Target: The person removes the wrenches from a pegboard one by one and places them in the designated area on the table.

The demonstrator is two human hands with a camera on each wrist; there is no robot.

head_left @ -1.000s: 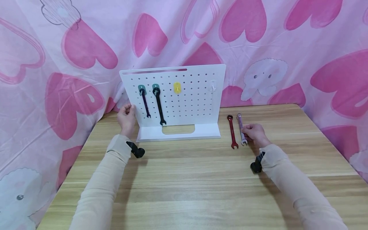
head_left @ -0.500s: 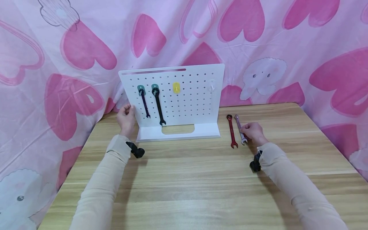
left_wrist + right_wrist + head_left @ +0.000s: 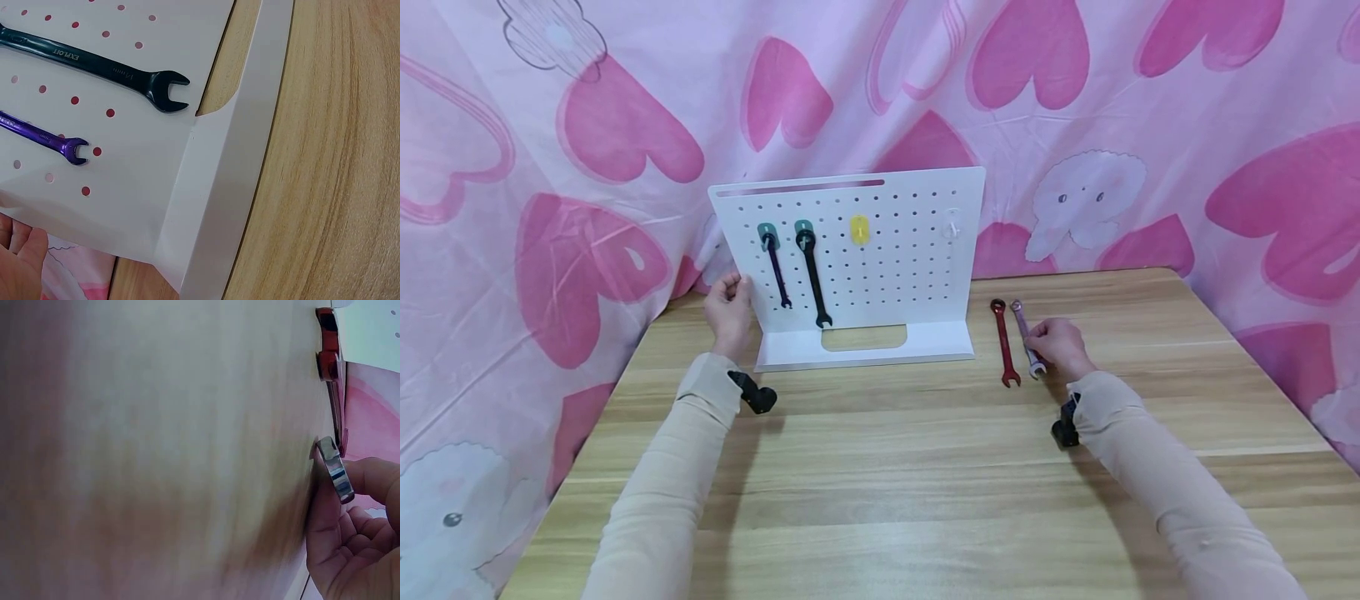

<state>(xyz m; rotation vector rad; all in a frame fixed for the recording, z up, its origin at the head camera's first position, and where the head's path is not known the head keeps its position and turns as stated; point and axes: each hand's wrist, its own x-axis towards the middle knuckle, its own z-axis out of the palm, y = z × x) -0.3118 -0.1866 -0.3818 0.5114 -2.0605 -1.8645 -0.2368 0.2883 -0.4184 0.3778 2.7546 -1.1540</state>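
Note:
A white pegboard [image 3: 917, 250] stands upright on its base at the back of the table, and my left hand [image 3: 727, 312] holds its left edge. From green hooks hang a small purple combination wrench [image 3: 37, 136] and a larger dark green one [image 3: 106, 69]. On the table right of the board lies a red combination wrench [image 3: 1003, 342]. Beside it, my right hand [image 3: 1058, 346] pinches a lilac combination wrench [image 3: 1024, 325] near its open end. The right wrist view shows the silvery open end [image 3: 335, 470] between thumb and fingers.
A yellow hook [image 3: 860, 229] and a clear hook [image 3: 952, 223] sit on the board with nothing hanging from them. The board's base has a cut-out at its middle. A pink heart-patterned curtain [image 3: 880, 75] hangs behind the wooden table [image 3: 880, 483].
The lilac wrench's ring end has swung slightly left, toward the red wrench, with my right hand shifting a little. My left hand stays at the board's edge.

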